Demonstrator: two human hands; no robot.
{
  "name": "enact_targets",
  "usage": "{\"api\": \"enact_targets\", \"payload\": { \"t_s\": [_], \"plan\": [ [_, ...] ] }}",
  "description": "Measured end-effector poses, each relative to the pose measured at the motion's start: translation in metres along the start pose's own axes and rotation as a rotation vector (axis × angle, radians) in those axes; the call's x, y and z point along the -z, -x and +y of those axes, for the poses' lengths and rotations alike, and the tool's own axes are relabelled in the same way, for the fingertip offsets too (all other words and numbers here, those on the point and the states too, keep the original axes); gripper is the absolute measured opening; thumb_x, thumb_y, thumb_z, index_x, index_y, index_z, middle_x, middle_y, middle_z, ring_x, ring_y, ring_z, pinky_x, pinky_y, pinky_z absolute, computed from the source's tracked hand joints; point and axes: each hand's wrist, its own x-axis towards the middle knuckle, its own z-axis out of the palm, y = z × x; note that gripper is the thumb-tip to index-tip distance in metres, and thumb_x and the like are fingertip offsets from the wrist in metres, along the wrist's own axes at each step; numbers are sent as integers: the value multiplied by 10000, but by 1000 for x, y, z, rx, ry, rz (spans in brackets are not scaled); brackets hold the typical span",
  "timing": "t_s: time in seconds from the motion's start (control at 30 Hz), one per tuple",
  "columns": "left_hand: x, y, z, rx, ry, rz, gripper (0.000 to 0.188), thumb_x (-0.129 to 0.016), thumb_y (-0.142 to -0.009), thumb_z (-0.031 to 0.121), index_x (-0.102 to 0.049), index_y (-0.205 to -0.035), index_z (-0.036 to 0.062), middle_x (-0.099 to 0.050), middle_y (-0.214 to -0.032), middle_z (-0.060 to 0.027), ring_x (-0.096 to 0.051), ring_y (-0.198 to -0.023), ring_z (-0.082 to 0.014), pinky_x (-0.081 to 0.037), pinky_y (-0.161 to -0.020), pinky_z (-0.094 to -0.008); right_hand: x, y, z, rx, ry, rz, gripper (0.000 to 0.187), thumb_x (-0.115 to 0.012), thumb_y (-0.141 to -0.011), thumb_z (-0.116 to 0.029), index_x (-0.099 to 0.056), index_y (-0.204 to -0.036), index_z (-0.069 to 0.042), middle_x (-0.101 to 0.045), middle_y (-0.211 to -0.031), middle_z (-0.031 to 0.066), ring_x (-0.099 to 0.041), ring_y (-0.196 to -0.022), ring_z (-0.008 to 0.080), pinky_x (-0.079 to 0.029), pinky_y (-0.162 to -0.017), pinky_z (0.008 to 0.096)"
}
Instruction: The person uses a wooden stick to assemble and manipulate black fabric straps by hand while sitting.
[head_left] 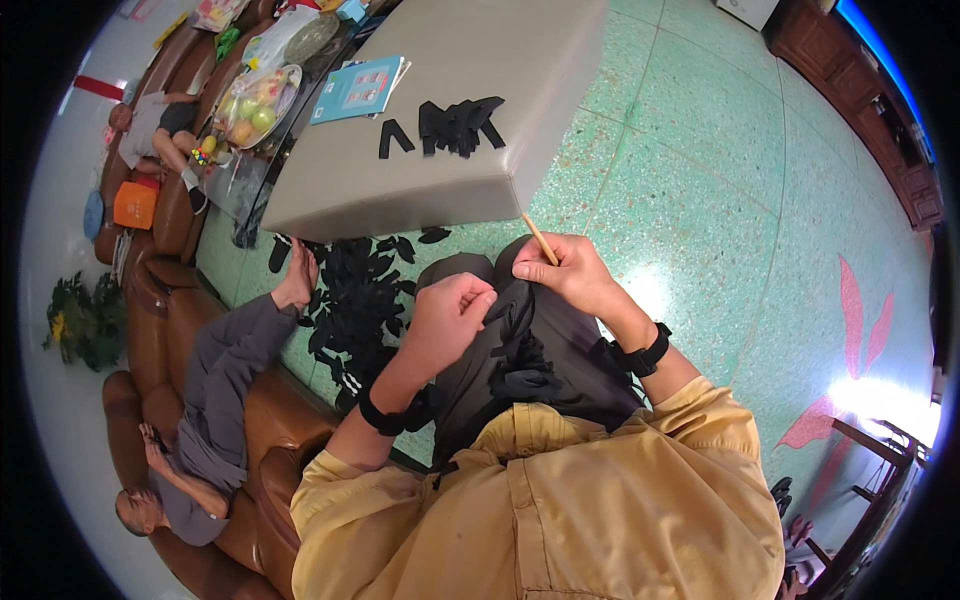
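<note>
Above my lap, my right hand [572, 276] grips a thin wooden stick [541, 239] that points up and away toward the corner of the padded bench. My left hand [447, 313] is closed in a pinch a little to the left; what its fingertips hold, if anything, is too small to make out. Between and below the hands, black fabric strips [524, 382] lie in a heap on my dark trousers. Farther off, a bunch of folded black strips [458, 127] rests on the grey padded bench [420, 190], with a single folded strip beside it.
Many black pieces [352, 300] are strewn over the green floor to my left. A blue booklet [357, 90] lies on the bench. A person [215, 400] reclines on the brown sofa at left, bare foot near the pile; another person [160, 130] sits farther back beside a fruit tray [285, 118].
</note>
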Motion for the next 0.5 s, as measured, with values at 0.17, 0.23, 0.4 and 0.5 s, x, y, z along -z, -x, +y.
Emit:
{"api": "enact_targets", "payload": {
  "t_s": [0.17, 0.23, 0.4, 0.5],
  "plan": [
    [-1, 5, 5, -327, -348, 226, 57, -630, -794, 43, -587, -801, 7, -561, -678, -78, -548, -530, -154, -424, -478, -269, 2, -2, 1, -1, -176, -68, 120, -687, -786, -105, -643, -855, -17, -560, -696, -11, -466, -658, 48, -383, -592, 214],
    [-1, 3, 6, -399, -376, 248, 81, -634, -788, 65, -570, -791, 15, -545, -679, -90, -539, -553, -218, -425, -495, -313, 4, -2, 6, -25, -155, -87, 123, -684, -787, -99, -645, -867, -13, -564, -702, -11, -473, -666, 51, -391, -604, 217],
    [-2, 0, 8, -385, -322, 155, 131, -638, -785, 99, -535, -754, 25, -518, -637, -97, -530, -566, -287, -425, -512, -366, -2, -2, -4, 53, 7, -138, 156, -672, -792, -80, -629, -912, 10, -574, -729, -6, -491, -689, 75, -415, -645, 240],
    [-7, -1, 4, -287, -284, 160, 156, -650, -774, 91, -515, -731, 27, -506, -594, -98, -521, -534, -281, -417, -495, -368, -14, -6, 2, 167, -52, 43, 195, -685, -786, -92, -629, -952, -5, -627, -827, 9, -502, -691, 57, -422, -638, 220]
  ]
}}
